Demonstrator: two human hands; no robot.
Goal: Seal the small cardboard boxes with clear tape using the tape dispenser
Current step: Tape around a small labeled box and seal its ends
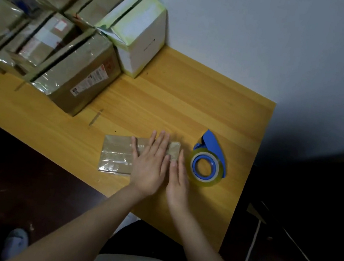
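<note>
Both forearms reach in from 6 o'clock. The left hand lies flat with straight fingers, pressing on the box near the front edge of the table. The right hand, also flat, touches the box's 3 o'clock end and grips nothing. The dispenser sits just beside it at 3 o'clock. More boxes pile at 10 o'clock. Uneven pressing could trap wrinkles in the tape, and a right-hand sweep might knock the dispenser.
</note>
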